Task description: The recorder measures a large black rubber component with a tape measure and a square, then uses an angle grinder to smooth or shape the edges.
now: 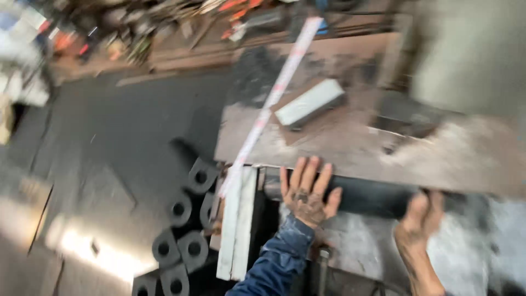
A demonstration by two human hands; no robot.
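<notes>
Grimy workshop all round, dark floor (126,131) and a rusty steel workbench (350,148) under a blurred view. Left hand (308,192), blackened with grease, laid flat and spread-fingered on a dark cylindrical bar (367,197) just below the bench's near edge; palm pressing down, gripping nothing, blue sleeve (276,263) behind it. Right hand (422,216) further along the same bar, fingers curled over its top; too smeared by motion to tell how tightly closed or whether actually clasping. Bar lying crosswise between the two hands, under the bench lip, resting on a paler metal surface (372,246).

Moving outward: just left of the left hand, pale flat metal strips (238,225) standing on edge; beyond them a heap of dark metal pieces, each with a round hole (181,235), down on the floor. Up on the bench, a small grey rectangular block (309,102) and a long white measuring strip (274,93) running diagonally across and off the near edge. Far back, a jumble of tools and scrap (137,27), too blurred to sort out.

Risks, judging from this: round bar under an open, greasy palm likely to roll or slip; fingers close to the bench lip open to a pinch; measuring strip overhanging and apt to be knocked off; holed pieces underfoot a tripping hazard
</notes>
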